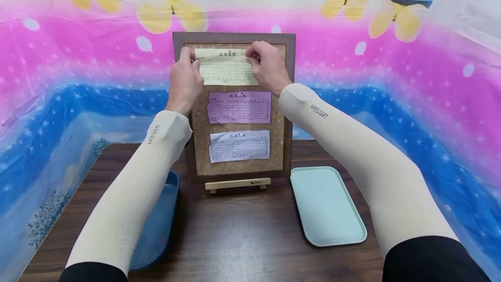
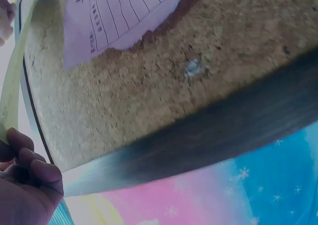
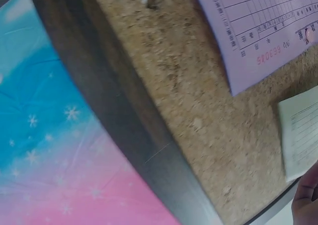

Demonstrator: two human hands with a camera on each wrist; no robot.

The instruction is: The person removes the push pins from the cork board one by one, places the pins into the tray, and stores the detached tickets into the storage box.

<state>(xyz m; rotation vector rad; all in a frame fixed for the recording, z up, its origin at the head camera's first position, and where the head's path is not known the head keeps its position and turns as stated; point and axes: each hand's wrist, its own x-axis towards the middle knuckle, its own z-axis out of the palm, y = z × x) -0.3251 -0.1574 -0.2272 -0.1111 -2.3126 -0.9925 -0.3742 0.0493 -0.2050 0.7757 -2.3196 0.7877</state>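
Observation:
A pale yellow printed receipt slip is at the top of a framed cork board. My left hand pinches its left edge, and my right hand pinches its upper right part. In the left wrist view the yellow slip stands off the cork at an angle, its edge in my left fingers. Below it are a purple slip and a white slip, each with a pin at its top and a torn left edge. Only part of my right hand shows in the right wrist view.
The board leans on a small wooden easel on a dark wood table. A light green tray lies at right. A blue tray is at left, partly hidden by my left forearm. A patterned cloth hangs behind.

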